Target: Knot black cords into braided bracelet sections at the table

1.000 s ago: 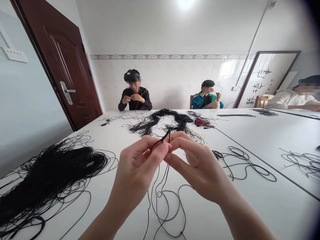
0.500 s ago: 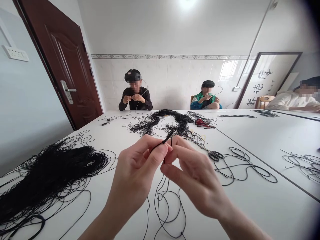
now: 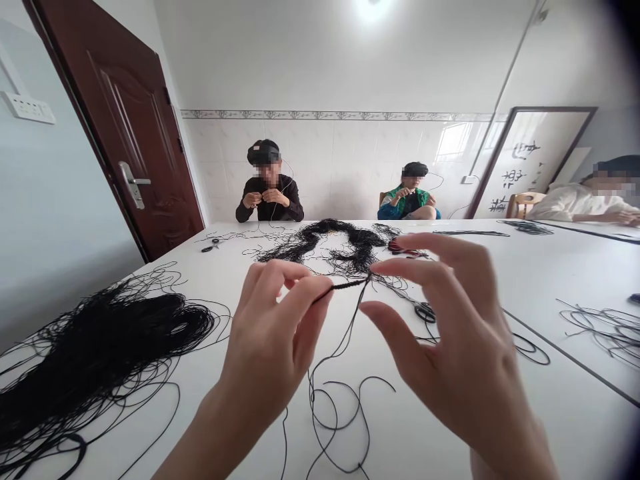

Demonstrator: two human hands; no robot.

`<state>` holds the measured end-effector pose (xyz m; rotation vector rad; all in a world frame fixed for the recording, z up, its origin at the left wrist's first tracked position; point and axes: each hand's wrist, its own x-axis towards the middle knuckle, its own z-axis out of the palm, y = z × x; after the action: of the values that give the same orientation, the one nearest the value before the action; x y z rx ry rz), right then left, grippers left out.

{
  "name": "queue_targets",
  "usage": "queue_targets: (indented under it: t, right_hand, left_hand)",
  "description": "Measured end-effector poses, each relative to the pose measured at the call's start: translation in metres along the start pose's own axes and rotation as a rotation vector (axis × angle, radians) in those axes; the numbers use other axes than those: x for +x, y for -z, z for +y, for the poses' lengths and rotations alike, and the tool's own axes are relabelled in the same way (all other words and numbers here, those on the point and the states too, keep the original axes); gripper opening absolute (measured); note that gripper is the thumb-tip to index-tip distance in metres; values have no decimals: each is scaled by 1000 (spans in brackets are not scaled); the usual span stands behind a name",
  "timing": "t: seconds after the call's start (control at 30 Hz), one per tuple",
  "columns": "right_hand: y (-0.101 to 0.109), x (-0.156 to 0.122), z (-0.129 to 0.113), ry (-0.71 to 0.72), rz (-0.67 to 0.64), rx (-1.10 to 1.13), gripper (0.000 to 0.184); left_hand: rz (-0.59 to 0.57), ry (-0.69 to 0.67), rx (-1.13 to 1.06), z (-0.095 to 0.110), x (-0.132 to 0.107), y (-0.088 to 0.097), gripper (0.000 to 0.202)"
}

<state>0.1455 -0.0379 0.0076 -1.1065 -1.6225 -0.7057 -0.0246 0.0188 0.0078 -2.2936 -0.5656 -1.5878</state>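
Note:
My left hand [image 3: 280, 320] pinches a short braided black cord [image 3: 347, 285] between thumb and fingers. The braid points right, and its far end meets the index fingertip of my right hand [image 3: 450, 333]. That hand is open, its thumb well apart from the fingers. From the braid's right end thin loose strands [image 3: 345, 340] hang down and curl on the white table [image 3: 240, 427] below. The part of the braid inside my left hand is hidden.
A big bundle of black cord [image 3: 115, 340] lies at left, another heap [image 3: 360, 240] ahead. Black-handled scissors [image 3: 424, 312] sit behind my right hand, small scissors [image 3: 213, 245] far left, a red-handled tool [image 3: 400, 247] beyond. Co-workers [image 3: 270, 187] sit across and at right.
My right hand has moved right and its fingers have spread apart. The braid has swung from pointing up to nearly level. My left hand keeps its pinch.

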Motion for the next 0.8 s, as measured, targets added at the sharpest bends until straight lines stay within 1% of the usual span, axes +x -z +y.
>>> queue_targets:
  t: [0.07,0.1,0.17,0.23,0.33,0.4,0.43,0.53,0.7,0.8]
  right_hand:
    - [-2,3,-1,35,-63,158,14]
    - [-4,4,-1,26,-105,240,12]
    - [-8,5,0,-13,-138,368,12]
    - [-10,5,0,-50,-116,433,13]
    - [-11,5,0,-55,-86,488,15]
    - [-11,4,0,-43,-90,509,16]
    - [-10,4,0,-37,-94,509,15]
    - [-9,4,-1,-29,-94,480,13]
    - [-7,3,-2,-25,-86,459,13]
    - [-8,4,-2,-7,-78,463,12]
  left_hand:
    - [13,-67,40,0,0,-1,14]
    - [22,-81,45,1,0,-1,15]
    - [29,-60,-7,3,0,1,17]
    - [-26,53,-157,5,0,5,20]
    - [-193,319,-516,7,1,10,24]
    - [-269,476,-709,8,2,12,17]
    - [-275,534,-765,8,3,12,13]
    - [-245,627,-789,11,5,11,15]
    - [-235,680,-737,13,6,10,16]
    - [-221,689,-708,13,5,10,16]
